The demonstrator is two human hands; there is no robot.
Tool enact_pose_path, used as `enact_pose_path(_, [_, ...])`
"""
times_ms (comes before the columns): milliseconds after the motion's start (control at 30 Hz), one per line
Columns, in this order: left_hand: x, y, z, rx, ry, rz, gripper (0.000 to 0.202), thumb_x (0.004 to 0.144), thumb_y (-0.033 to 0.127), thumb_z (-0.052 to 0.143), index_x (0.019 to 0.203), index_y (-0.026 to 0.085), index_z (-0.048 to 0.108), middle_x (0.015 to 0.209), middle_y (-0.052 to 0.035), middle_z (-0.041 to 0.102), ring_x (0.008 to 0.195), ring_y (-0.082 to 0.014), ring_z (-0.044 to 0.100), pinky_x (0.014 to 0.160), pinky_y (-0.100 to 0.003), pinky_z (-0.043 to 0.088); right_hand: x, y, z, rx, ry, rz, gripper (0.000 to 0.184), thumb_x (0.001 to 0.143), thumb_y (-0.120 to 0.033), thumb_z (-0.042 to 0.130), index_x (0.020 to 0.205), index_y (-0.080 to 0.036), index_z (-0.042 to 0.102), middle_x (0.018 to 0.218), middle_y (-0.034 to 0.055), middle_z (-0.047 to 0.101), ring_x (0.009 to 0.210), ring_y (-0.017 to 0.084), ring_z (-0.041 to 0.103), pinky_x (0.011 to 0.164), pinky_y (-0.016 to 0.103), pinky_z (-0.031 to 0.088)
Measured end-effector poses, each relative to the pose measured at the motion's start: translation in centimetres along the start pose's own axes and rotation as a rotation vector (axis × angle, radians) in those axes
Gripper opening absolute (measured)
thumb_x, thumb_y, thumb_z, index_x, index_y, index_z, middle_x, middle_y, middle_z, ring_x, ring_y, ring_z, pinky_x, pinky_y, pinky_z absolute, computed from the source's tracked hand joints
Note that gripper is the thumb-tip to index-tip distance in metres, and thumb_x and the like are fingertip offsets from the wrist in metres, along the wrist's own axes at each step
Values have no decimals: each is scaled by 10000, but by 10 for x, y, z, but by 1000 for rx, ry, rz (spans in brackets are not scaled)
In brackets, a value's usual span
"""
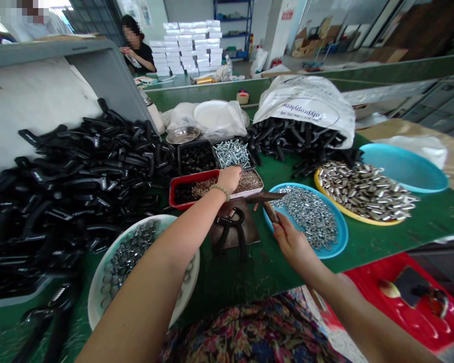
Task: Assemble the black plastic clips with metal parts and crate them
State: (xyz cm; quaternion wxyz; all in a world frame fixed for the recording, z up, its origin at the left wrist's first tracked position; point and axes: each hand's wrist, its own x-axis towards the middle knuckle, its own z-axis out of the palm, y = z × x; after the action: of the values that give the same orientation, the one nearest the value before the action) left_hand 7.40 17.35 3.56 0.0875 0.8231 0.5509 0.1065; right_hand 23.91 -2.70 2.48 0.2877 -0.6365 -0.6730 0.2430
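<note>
My left hand, a beaded bracelet at its wrist, reaches into a tray of small copper-coloured parts. Its fingers look pinched together, and their tips are hidden among the pieces. In my right hand is a hammer, gripped by its wooden handle; the dark head points across the edge of a blue bowl. Between the hands, a black curved clamp-like part with two legs lies on a dark metal plate.
Black handle parts pile up on the left. A white bowl holds metal rings; a blue bowl holds small silver parts; a yellow bowl holds metal cylinders. Behind are a box of screws and a white sack. Another person sits across.
</note>
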Motion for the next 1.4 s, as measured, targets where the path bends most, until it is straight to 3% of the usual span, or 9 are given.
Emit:
enact_pose_path(100, [-30,1,-8,-129,35,20,306,923,338,436,897,127,656,948,-113,694,907,-192,637,833,-280,444,-4,4,-1,16,0,24,437,927,-375,328,1267,-136,464,978,124,696,818,243,680,697,343,518])
enact_pose_path(200, [-84,0,-10,-473,41,40,245,903,306,485,929,152,674,957,-78,707,902,-181,646,857,-281,457,-9,8,-3,28,20,33,453,917,-383,340,1258,-116,472,984,138,692,840,247,676,718,348,518])
enact_pose_path(267, [-120,-2,-6,-663,14,-20,172,865,251,552,968,174,666,970,-49,709,898,-173,651,854,-276,472,-10,10,-3,39,26,33,447,915,-385,347,1255,-126,478,1013,136,686,874,248,672,745,353,517])
enact_pose_path(400, [-158,-7,14,-673,60,-122,127,822,264,614,910,187,667,912,-34,693,864,-179,643,827,-293,488,-7,8,0,53,10,39,415,923,-376,345,1251,-163,486,1020,116,687,876,243,672,756,360,517])
enact_pose_path(567, [-158,-8,35,-438,175,-12,162,842,306,586,835,156,649,925,-51,601,858,-170,585,814,-306,475,-8,-1,2,31,8,27,439,914,-379,356,1248,-129,491,951,136,695,827,257,675,721,373,518])
enact_pose_path(800, [-159,-2,28,-69,68,122,264,903,339,470,826,147,634,920,-68,586,823,-180,553,749,-315,458,-15,2,3,37,13,26,431,921,-382,354,1243,-132,495,889,120,699,789,247,677,682,352,517])
enact_pose_path(933, [-163,0,21,-7,-17,160,217,921,257,418,962,162,609,955,-66,586,863,-181,550,801,-316,448,-18,5,2,49,13,31,428,920,-389,363,1242,-143,501,888,110,700,781,238,677,686,345,519])
enact_pose_path(1067, [-165,1,17,54,-86,146,186,903,231,436,974,161,594,977,-67,581,877,-182,547,804,-298,441,-19,6,1,47,19,43,432,914,-402,367,1228,-148,520,882,102,703,766,235,679,696,347,520])
enact_pose_path(1400, [-167,-1,23,27,-4,162,271,942,304,364,981,152,585,976,-73,580,829,-171,555,751,-281,440,-20,1,8,52,-26,19,432,922,-397,363,1228,-132,515,908,110,700,781,223,674,680,317,515])
